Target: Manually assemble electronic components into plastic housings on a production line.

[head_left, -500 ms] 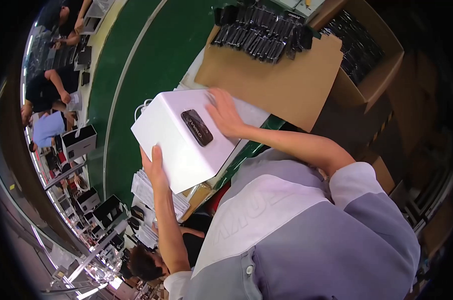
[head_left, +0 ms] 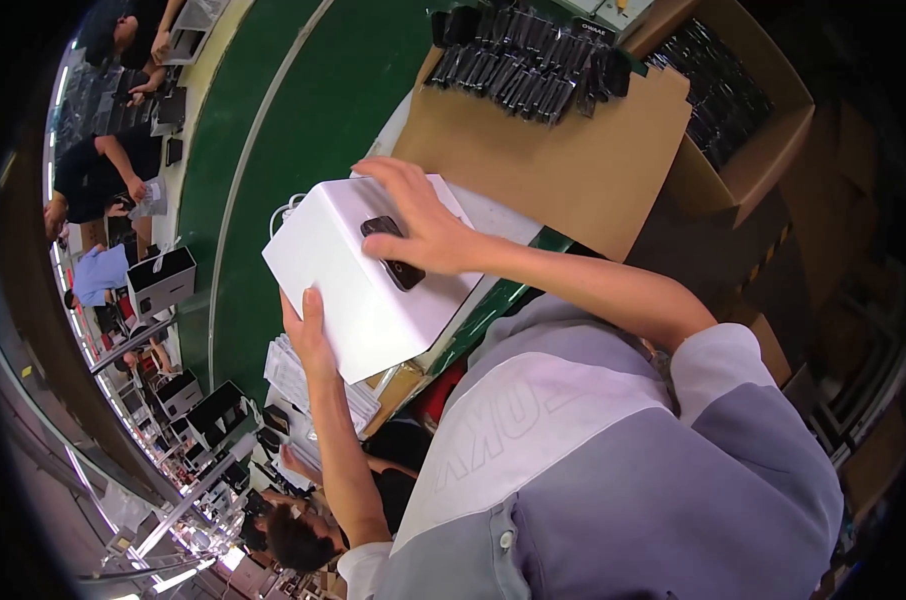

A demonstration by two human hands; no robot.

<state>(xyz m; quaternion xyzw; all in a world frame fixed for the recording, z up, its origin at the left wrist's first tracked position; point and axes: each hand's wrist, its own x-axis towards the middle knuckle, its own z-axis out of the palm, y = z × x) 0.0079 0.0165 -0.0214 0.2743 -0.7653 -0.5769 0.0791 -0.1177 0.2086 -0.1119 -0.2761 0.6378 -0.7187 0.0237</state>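
A white box-shaped casing (head_left: 318,275) sits tilted in front of me at the bench edge. On its upper right face is a rounded black panel (head_left: 405,276), partly covered by my right hand. My left hand (head_left: 309,335) grips the casing's lower left side, thumb on the white face and fingers behind it. My right hand (head_left: 425,228) lies over the panel face, fingers stretched toward the far edge and thumb across the black panel. A white cable (head_left: 281,213) loops out behind the casing on the left.
Black items in clear wrapping (head_left: 528,65) lie on a brown cardboard sheet (head_left: 563,165) at the far right. Beyond stands an open carton (head_left: 753,180) of similar items. A green conveyor belt (head_left: 283,130) runs past. White papers (head_left: 298,375) and a co-worker (head_left: 298,540) are at lower left.
My right hand has slid left and away from me over the casing, its thumb now crossing the black panel. My left hand and the casing stay almost where they were.
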